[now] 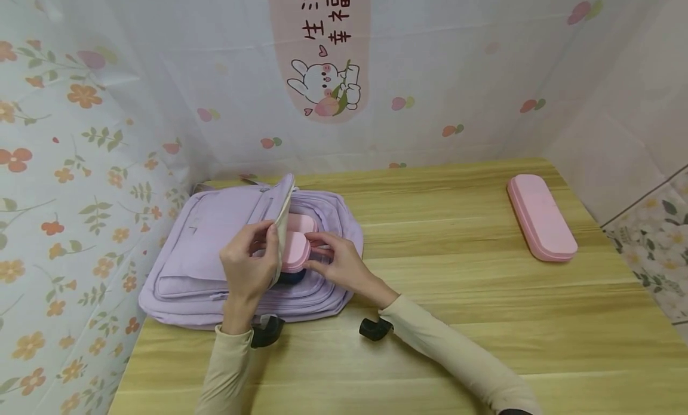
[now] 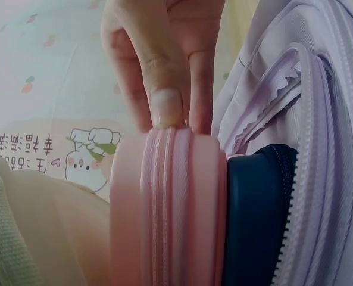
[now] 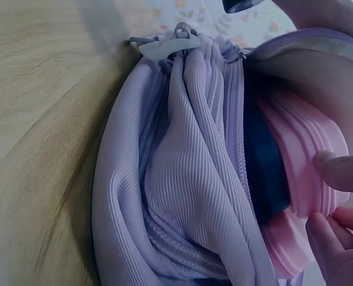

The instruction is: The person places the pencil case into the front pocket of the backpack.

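Observation:
A lilac backpack [image 1: 206,224] lies on the table at the left with its front pocket unzipped. My left hand [image 1: 249,257] grips the pocket's raised flap by its pale-lined edge [image 1: 283,224]. Between thumb and fingers my right hand [image 1: 341,263] pinches the end of a pink zippered case [image 1: 295,251], which sits partly inside the pocket. In the left wrist view, the right thumb [image 2: 166,107] presses on the case's zipper band. Against this case lies a navy case [image 2: 253,208]. A second pink case [image 1: 303,222] shows behind it in the pocket; its far part is hidden by the flap.
Another pink case [image 1: 543,218] lies on the wooden table [image 1: 441,236] at the right. A floral sheet [image 1: 80,194] hangs along the left side, and a printed cloth [image 1: 457,74] covers the back. Black devices [image 1: 375,329] sit at both wrists.

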`<action>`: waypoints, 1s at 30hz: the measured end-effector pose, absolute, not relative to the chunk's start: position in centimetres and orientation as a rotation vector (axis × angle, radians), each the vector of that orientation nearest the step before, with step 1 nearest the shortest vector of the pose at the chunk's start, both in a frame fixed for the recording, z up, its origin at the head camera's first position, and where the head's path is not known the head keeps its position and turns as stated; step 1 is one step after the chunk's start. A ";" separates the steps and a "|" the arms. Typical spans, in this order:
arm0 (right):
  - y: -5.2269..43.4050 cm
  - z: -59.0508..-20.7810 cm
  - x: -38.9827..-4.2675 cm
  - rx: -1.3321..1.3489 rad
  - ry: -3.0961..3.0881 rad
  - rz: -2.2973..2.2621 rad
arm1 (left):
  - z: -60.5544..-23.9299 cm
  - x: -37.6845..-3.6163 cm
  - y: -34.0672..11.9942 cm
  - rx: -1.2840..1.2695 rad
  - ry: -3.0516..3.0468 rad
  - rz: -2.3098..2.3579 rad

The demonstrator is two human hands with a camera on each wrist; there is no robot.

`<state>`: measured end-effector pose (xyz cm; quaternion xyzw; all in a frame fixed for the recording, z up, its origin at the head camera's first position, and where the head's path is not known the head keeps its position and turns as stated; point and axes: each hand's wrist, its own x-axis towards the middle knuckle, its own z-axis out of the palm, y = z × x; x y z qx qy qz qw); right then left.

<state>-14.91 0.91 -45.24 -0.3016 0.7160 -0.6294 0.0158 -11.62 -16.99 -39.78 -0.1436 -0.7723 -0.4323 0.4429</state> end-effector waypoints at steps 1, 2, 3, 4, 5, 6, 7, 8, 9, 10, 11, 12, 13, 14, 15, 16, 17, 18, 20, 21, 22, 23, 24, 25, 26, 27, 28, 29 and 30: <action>0.9 -45.3 -15.0 -0.925 2.222 -1.963 | -39.8 -11.6 -16.9 -0.359 -1.916 -1.072; 0.8 -45.3 -15.0 -0.915 2.214 -1.969 | -39.8 -11.6 -16.9 -0.360 -1.918 -1.070; 0.7 -45.3 -15.0 -0.907 2.207 -1.973 | -39.7 -11.6 -16.8 -0.361 -1.920 -1.071; 0.7 -45.2 -15.1 -0.901 2.199 -1.978 | -39.7 -11.6 -16.8 -0.356 -1.920 -1.071; 0.7 -45.2 -15.1 -0.898 2.194 -1.979 | -39.6 -11.6 -16.7 -0.347 -1.919 -1.071; 0.7 -45.2 -15.1 -0.895 2.192 -1.980 | -39.6 -11.6 -16.7 -0.334 -1.917 -1.073; 0.7 -45.2 -15.1 -0.892 2.195 -1.976 | -39.5 -11.6 -16.7 -0.321 -1.916 -1.078; 0.8 -45.2 -15.1 -0.888 2.201 -1.971 | -39.4 -11.6 -16.6 -0.310 -1.917 -1.083; 0.8 -45.2 -15.2 -0.885 2.206 -1.967 | -39.4 -11.6 -16.6 -0.301 -1.919 -1.090; 1.0 -45.2 -15.2 -0.881 2.209 -1.961 | -39.4 -11.6 -16.6 -0.292 -1.921 -1.099; 1.1 -45.2 -15.2 -0.878 2.213 -1.954 | -39.3 -11.6 -16.6 -0.286 -1.924 -1.107; 1.3 -45.3 -15.2 -0.876 2.212 -1.948 | -39.4 -11.6 -16.6 -0.283 -1.929 -1.114; 1.5 -45.3 -15.2 -0.876 2.210 -1.939 | -39.4 -11.5 -16.6 -0.282 -1.934 -1.120; 1.7 -45.3 -15.2 -0.880 2.208 -1.931 | -39.4 -11.5 -16.6 -0.282 -1.936 -1.126; 1.9 -45.3 -15.2 -0.881 2.205 -1.927 | -39.5 -11.5 -16.6 -0.278 -1.939 -1.131; 2.2 -45.4 -15.2 -0.881 2.208 -1.919 | -39.5 -11.5 -16.6 -0.274 -1.940 -1.134; 2.5 -45.3 -15.2 -0.881 2.211 -1.915 | -39.5 -11.4 -16.7 -0.272 -1.942 -1.136; 2.7 -45.3 -15.2 -0.878 2.217 -1.911 | -39.6 -11.4 -16.7 -0.272 -1.944 -1.141; 3.3 -45.3 -15.3 -0.871 2.235 -1.902 | -39.7 -11.4 -16.7 -0.275 -1.949 -1.151; 3.5 -45.3 -15.3 -0.866 2.245 -1.900 | -39.7 -11.4 -16.7 -0.274 -1.952 -1.154; 3.8 -45.3 -15.4 -0.864 2.251 -1.897 | -39.8 -11.3 -16.7 -0.275 -1.954 -1.159; 4.0 -45.3 -15.4 -0.860 2.255 -1.895 | -39.9 -11.3 -16.7 -0.274 -1.956 -1.164; 4.3 -45.3 -15.5 -0.859 2.261 -1.891 | -40.0 -11.3 -16.7 -0.272 -1.958 -1.166; 4.6 -45.4 -15.5 -0.860 2.269 -1.888 | -40.0 -11.3 -16.7 -0.269 -1.962 -1.168; 4.8 -45.5 -15.6 -0.863 2.287 -1.879 | -40.1 -11.2 -16.8 -0.268 -1.965 -1.170; 5.1 -45.6 -15.6 -0.865 2.300 -1.875 | -40.2 -11.2 -16.8 -0.265 -1.968 -1.171; 5.4 -45.6 -15.6 -0.864 2.314 -1.872 | -40.3 -11.1 -16.8 -0.262 -1.971 -1.174; 5.6 -45.7 -15.7 -0.861 2.332 -1.867 | -40.4 -11.1 -16.8 -0.258 -1.976 -1.175; 5.9 -45.7 -15.8 -0.856 2.346 -1.864 | -40.5 -11.1 -16.8 -0.253 -1.982 -1.174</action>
